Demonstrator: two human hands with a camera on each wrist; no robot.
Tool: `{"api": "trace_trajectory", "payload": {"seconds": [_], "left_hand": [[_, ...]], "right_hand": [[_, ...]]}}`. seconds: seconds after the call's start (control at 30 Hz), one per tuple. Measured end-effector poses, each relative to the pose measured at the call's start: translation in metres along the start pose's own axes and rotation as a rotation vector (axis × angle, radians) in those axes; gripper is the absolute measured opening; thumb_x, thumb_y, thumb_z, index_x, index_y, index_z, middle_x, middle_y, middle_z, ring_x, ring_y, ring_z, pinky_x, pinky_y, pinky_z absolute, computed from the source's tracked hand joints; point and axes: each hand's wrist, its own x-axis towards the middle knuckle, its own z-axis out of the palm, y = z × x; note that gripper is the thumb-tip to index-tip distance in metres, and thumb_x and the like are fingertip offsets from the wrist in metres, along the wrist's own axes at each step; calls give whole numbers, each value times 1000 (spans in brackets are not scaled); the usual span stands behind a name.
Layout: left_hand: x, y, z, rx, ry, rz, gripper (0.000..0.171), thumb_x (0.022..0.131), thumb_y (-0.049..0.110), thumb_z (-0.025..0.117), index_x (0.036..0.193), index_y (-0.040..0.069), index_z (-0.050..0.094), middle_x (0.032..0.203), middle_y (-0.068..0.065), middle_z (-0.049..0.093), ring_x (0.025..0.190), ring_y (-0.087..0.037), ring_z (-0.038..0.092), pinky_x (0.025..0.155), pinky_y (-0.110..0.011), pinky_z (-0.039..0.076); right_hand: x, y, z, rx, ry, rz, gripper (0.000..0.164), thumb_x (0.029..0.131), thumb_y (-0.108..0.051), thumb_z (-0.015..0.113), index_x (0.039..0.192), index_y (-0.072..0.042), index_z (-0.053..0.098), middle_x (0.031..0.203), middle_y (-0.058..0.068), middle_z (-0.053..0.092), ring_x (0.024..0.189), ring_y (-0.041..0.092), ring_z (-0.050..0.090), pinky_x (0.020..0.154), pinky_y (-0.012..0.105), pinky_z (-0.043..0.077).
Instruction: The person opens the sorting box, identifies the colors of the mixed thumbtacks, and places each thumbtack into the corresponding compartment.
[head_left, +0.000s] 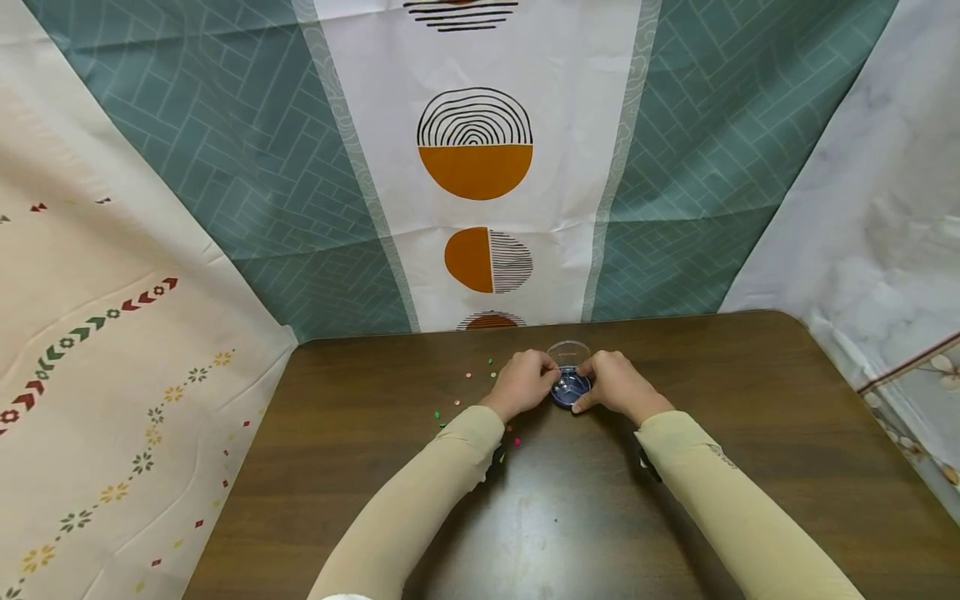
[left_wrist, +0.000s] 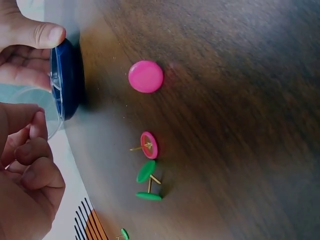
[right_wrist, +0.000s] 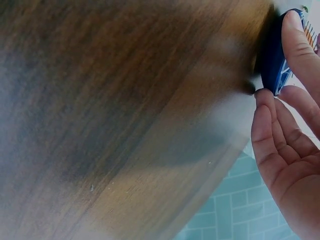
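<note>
Pale yellow sleeves (head_left: 416,492) come nearest, both reaching forward to a small round blue container (head_left: 572,390) that sits on the brown, wood-grained desk (head_left: 375,508). Its clear lid (head_left: 567,354) stands open on the far side of it.

The right hand (head_left: 618,385) has its thumb and fingers clamped on the container's right side. The left hand (head_left: 522,385) is at the container's left edge, its fingers curled, with the tips of thumb and forefinger together; I cannot tell whether anything is between them.

I'd judge the work to be partway along: the container is open and some small, pale, shiny bits show inside it, too small to make out. Loose thumbtacks (left_wrist: 146,76) in pink, green and orange lie scattered to the container's left, some nearer than it and some beyond, and these seem the part left undone.

Nearer than the container, the desk carries a pale sheen. Behind the container hangs a teal-and-white cloth (head_left: 480,212) with orange and black half circles; well off to its left is a cream cloth (head_left: 97,333) with floral bands, and to its right a whitish marbled cloth (head_left: 870,225).
</note>
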Motion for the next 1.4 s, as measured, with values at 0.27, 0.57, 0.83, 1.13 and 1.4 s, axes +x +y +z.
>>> {"api": "trace_trajectory", "payload": {"seconds": [0.27, 0.57, 0.83, 1.13, 1.4], "left_hand": [[-3, -9, -10, -40, 34, 28, 17, 91, 26, 59, 89, 17, 73, 77, 11, 65, 64, -6, 55, 55, -22, 43], [-5, -29, -58, -85, 132, -3, 17, 92, 28, 58, 91, 18, 71, 83, 9, 66, 68, -8, 56, 60, -24, 45], [-14, -50, -89, -99, 163, -79, 18, 93, 30, 56, 94, 18, 70, 85, 7, 66, 71, -10, 58, 64, -28, 47], [-29, -79, -102, -75, 204, -131, 15, 92, 30, 58, 90, 22, 71, 87, 6, 68, 76, -11, 59, 66, -30, 48], [-40, -99, -100, -30, 182, -187, 15, 89, 27, 62, 88, 18, 73, 82, 7, 68, 67, -12, 57, 59, -28, 46]], "right_hand": [[0, -1, 1, -5, -9, 7, 69, 56, -34, 89, 113, -2, 67, 111, 14, 68, 96, 21, 63, 83, 40, 52], [1, -1, -1, -26, -14, -5, 70, 57, -35, 88, 115, -1, 66, 114, 16, 67, 102, 26, 62, 87, 44, 50], [1, 0, 2, -7, -22, 14, 71, 56, -35, 88, 115, -2, 66, 114, 17, 66, 97, 24, 62, 86, 44, 51], [1, 1, 3, -4, -20, 12, 70, 56, -35, 88, 115, -2, 66, 115, 16, 66, 100, 25, 61, 88, 44, 50], [1, 2, 2, -22, -12, -2, 71, 56, -37, 88, 114, -2, 66, 115, 17, 66, 102, 27, 61, 88, 45, 49]]}}
